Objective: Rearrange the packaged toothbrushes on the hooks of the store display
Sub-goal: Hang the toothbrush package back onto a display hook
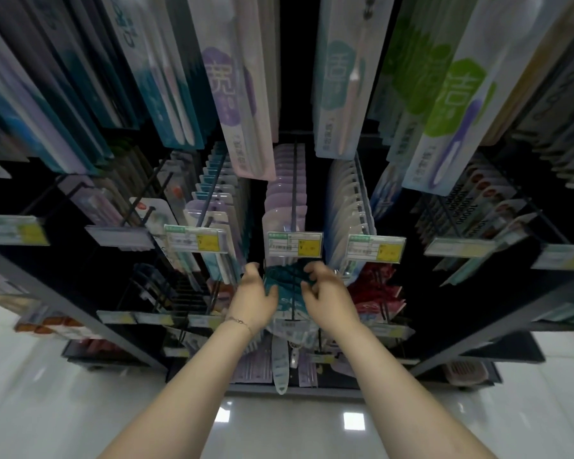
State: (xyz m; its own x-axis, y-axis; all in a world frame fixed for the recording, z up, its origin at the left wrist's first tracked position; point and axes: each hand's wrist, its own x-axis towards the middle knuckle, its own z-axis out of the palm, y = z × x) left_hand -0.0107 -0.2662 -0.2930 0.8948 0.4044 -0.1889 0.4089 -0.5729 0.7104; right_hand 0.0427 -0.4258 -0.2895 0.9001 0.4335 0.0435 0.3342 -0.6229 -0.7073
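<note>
The left hand (256, 294) and right hand (327, 294) grip from both sides the teal toothbrush packs (284, 279) hanging under the middle price tag (294, 245); they seem light, stiff and slippery, best held by the edges.

Shiny white floor (47, 392) down low with bright light reflections (353, 420) on it, plus yellow-marked price tags (294, 245) out front.

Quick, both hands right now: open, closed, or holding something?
Left hand: grips the left edge of the teal toothbrush packs.
Right hand: pinches the same packs from the right.
</note>
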